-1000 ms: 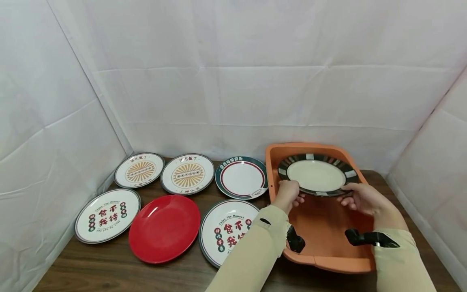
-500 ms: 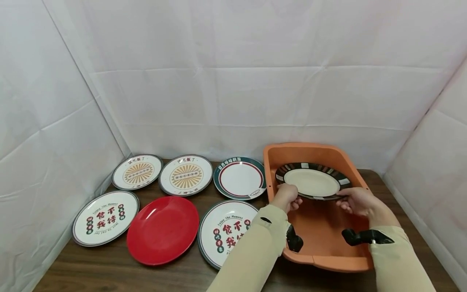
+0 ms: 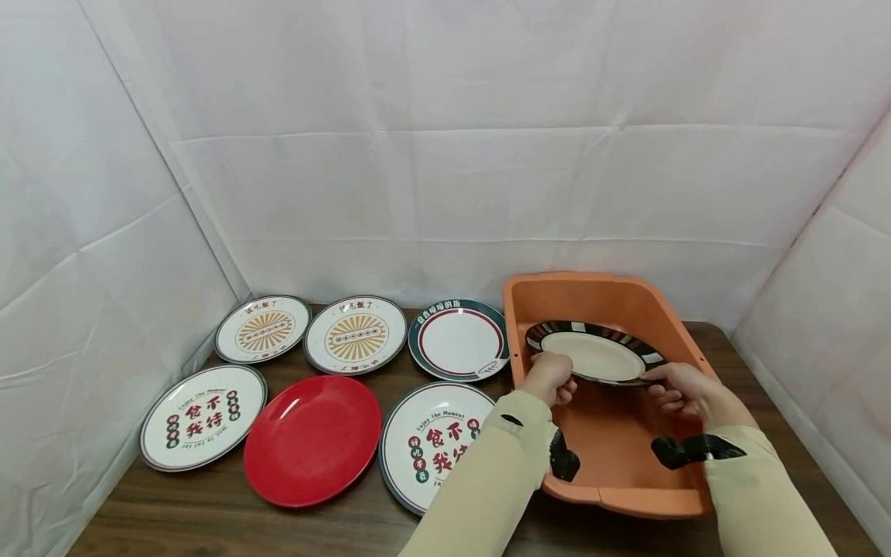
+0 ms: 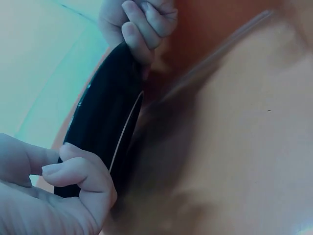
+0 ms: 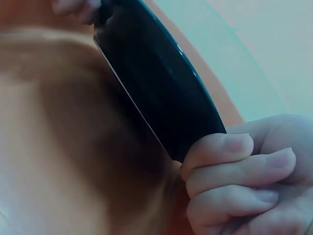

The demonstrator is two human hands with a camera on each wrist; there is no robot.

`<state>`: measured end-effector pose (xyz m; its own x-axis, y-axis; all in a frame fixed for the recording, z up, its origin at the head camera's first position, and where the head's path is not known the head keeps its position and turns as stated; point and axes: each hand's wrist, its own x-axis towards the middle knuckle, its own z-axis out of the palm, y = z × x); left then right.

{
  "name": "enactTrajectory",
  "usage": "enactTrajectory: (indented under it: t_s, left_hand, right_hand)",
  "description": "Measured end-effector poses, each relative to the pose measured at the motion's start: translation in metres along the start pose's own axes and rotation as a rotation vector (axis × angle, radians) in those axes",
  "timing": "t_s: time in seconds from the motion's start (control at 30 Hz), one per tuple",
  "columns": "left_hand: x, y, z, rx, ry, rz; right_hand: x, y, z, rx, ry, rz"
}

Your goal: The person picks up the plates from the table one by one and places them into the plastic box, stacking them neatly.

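Setting-down step, I'd judge: left grip [image 3: 550, 377] and right grip [image 3: 685, 392] both curled firmly on the plate [image 3: 592, 354], inside the orange basin [image 3: 592, 297]. Now it wants even hands, fingers clear underneath. Lovely look: cream centre, dark rim, white blocks, glossy dark underside.

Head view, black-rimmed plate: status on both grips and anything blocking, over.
Left grip, right grip: both holding black-rimmed plate. Plate face up in far half of orange basin, floor contact unclear. Nothing seen in the way.
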<state>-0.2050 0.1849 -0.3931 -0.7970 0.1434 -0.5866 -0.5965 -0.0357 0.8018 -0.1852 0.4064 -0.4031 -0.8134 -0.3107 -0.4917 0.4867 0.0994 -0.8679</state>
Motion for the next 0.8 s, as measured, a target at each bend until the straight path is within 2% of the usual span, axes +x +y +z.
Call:
enactTrajectory:
  t_s: [0.17,0.27,0.43,0.53,0.67,0.73,0.8]
  left_hand:
    - [-0.002,0.001,-0.001,-0.022,-0.025,-0.016]
    - [-0.003,0.000,-0.001,0.031,-0.031,-0.032]
    - [0.000,-0.004,-0.001,0.356,0.006,-0.046]
    - [0.003,-0.008,-0.002,0.516,0.036,-0.048]
    - [0.006,-0.013,-0.002,0.615,0.059,-0.060]
    - [0.020,-0.021,0.000,0.700,0.063,-0.053]
    - [0.020,-0.021,-0.001,0.770,0.066,-0.047]
  right_hand:
    - [0.002,0.001,0.000,-0.051,0.048,0.073]
    - [0.004,0.005,0.002,-0.093,0.096,0.124]
    - [0.008,0.012,0.009,-0.165,0.163,0.171]
    - [0.009,0.014,0.012,-0.185,0.203,0.190]
    - [0.009,0.017,0.015,-0.223,0.233,0.218]
    - [0.009,0.017,0.016,-0.245,0.232,0.222]
    - [0.009,0.018,0.016,-0.256,0.229,0.227]
